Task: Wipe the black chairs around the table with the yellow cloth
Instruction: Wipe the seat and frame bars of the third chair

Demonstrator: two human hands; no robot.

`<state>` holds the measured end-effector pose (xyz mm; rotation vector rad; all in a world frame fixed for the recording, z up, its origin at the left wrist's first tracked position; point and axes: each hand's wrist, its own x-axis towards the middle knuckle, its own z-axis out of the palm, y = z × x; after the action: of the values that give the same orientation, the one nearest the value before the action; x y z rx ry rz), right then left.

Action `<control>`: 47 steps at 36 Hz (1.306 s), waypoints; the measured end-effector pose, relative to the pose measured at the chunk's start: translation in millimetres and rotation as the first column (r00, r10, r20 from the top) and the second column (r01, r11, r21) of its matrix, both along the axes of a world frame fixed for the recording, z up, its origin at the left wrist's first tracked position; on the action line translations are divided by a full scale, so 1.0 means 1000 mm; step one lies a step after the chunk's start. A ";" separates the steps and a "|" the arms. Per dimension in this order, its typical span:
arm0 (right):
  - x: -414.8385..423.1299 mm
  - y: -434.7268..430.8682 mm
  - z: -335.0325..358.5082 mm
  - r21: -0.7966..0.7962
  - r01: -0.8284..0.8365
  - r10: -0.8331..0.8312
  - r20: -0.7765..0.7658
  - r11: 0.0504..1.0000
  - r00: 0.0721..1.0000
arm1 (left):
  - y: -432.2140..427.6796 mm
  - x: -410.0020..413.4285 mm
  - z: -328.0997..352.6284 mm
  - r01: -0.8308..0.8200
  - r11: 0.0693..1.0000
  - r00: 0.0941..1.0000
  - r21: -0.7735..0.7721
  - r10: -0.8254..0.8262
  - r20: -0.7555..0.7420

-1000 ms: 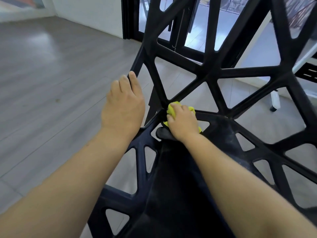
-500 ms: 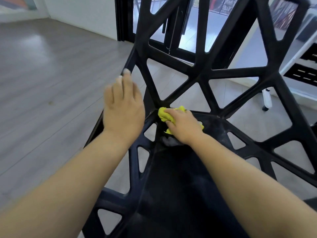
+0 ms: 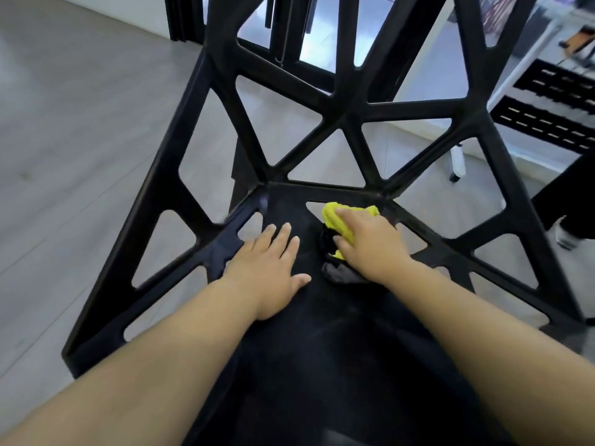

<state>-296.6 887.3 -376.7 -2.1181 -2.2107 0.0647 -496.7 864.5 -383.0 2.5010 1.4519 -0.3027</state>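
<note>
one yellow cloth (image 3: 341, 220), bunched up, lies on the seat of the black chair (image 3: 347, 114) near the seat's back edge, toward its right corner. the right hand (image 3: 365, 241) presses down on it, fingers curled over the cloth and gripping it. the left hand (image 3: 269, 263) rests flat on the seat near its left edge, fingers spread, holding nothing. the chair's backrest is an open lattice of triangles. grey wood floor (image 3: 64, 123) lies beyond. no writing is readable.
</note>
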 end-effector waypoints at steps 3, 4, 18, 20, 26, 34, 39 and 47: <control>0.037 0.003 0.005 0.028 0.060 -0.062 0.075 0.998 0.995 | 0.001 -0.004 0.001 0.020 1.000 0.999 -0.010 -0.020 -0.024; 0.053 0.006 0.009 0.056 0.144 -0.149 0.101 0.988 0.984 | 0.001 -0.004 0.002 0.023 1.000 0.999 -0.014 -0.023 -0.027; -0.012 -0.057 0.001 -0.045 -0.257 0.249 -0.142 0.965 0.958 | 0.023 -0.022 0.007 0.027 0.999 0.998 0.023 -0.025 -0.059; 0.016 -0.049 0.000 -0.047 -0.204 0.201 -0.060 0.978 0.978 | 0.022 -0.022 0.007 0.022 1.000 0.998 0.021 -0.020 -0.054; 0.045 -0.034 0.001 0.092 0.195 -0.205 0.112 0.976 0.972 | 0.020 -0.019 0.006 -0.006 0.999 1.000 0.042 0.007 -0.023; 0.006 -0.129 0.020 -0.067 -0.363 0.340 -0.224 0.929 0.913 | -0.017 -0.028 0.024 0.042 0.994 0.996 0.102 -0.034 -0.078; 0.011 -0.079 0.011 -0.052 -0.292 0.282 -0.145 0.955 0.948 | -0.032 -0.039 0.020 -0.017 0.995 0.998 0.102 0.012 0.055; -0.047 -0.026 0.001 -0.035 -0.077 0.071 -0.165 0.996 0.984 | -0.033 -0.041 0.019 -0.095 0.992 0.982 0.082 0.080 0.170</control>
<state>-344.0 861.3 -375.9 -1.9709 -2.2091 0.2807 -537.8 831.0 -364.2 2.4549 1.5330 -0.0121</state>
